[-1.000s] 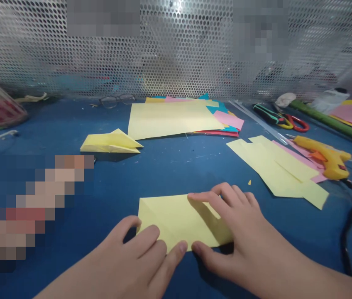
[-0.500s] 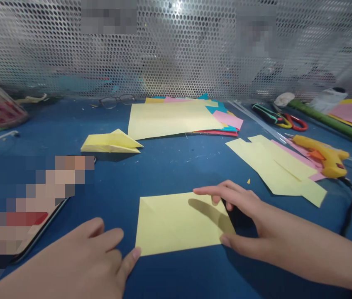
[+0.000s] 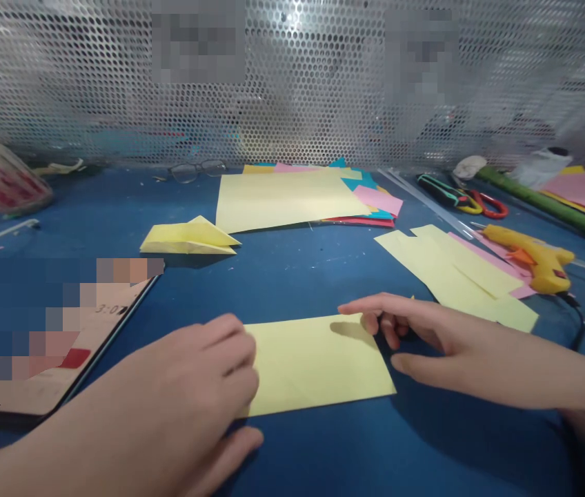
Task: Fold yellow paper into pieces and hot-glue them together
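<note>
A pale yellow rectangle of paper (image 3: 318, 366) lies flat on the blue tabletop in front of me. My left hand (image 3: 194, 386) is over its left end, covering that edge. Its fingers are bent and the thumb sticks out apart from them, below the paper's lower edge; the fingertips are partly hidden. At the paper's right end, my right hand (image 3: 417, 335) hovers with the index finger stretched over the upper right corner and the thumb spread away, holding nothing. A folded yellow paper plane (image 3: 189, 237) rests farther back on the left.
A phone (image 3: 90, 352) lies at left. Behind are a large yellow sheet (image 3: 287, 200) on coloured papers and eyeglasses (image 3: 189, 171). To the right are cut yellow paper (image 3: 458, 269), a yellow glue gun (image 3: 535, 255), scissors (image 3: 492, 203) and a green rod (image 3: 551, 203). A perforated metal panel (image 3: 292, 103) stands behind.
My left hand has moved right and up from the paper's lower left corner to cover its left end. My right thumb has come off the paper's lower right corner, and that hand shifted slightly right.
</note>
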The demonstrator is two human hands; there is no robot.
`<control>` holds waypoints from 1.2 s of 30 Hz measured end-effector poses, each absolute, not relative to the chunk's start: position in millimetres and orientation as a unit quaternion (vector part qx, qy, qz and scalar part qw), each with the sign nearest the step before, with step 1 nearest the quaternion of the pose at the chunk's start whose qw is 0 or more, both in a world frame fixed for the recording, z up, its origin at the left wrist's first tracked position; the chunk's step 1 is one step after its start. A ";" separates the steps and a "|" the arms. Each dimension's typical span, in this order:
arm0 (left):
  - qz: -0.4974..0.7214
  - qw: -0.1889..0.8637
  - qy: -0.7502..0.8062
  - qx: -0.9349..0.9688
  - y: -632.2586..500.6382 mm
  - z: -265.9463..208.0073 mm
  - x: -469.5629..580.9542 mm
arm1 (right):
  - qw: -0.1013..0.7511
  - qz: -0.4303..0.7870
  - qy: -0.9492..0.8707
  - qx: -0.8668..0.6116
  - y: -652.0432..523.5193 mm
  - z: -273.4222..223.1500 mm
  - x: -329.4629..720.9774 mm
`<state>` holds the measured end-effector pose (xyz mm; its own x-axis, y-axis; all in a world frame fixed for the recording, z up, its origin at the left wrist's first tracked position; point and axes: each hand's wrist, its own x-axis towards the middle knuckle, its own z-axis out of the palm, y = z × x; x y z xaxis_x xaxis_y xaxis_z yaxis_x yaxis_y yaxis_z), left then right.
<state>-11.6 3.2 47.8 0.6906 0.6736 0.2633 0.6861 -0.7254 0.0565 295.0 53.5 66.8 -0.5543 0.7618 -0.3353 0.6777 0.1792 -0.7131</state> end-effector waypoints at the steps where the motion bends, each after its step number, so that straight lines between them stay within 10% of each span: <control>1: -0.102 0.049 -0.385 -0.916 9.5 52.7 -9.1 | 0.069 0.437 -0.760 -0.476 54.0 64.7 293.7; 19: -0.171 -0.027 -0.394 -0.903 14.7 48.4 -8.6 | 0.207 -0.032 -0.946 -0.247 43.4 66.2 229.4; 27: -0.259 0.165 -0.300 -0.903 -2.1 50.8 1.2 | 0.289 -0.191 -0.914 -0.212 28.6 84.8 241.1; 36: -0.152 0.193 -0.300 -0.922 -2.7 37.7 8.8 | 0.113 -0.162 -0.979 -0.054 61.1 65.9 264.4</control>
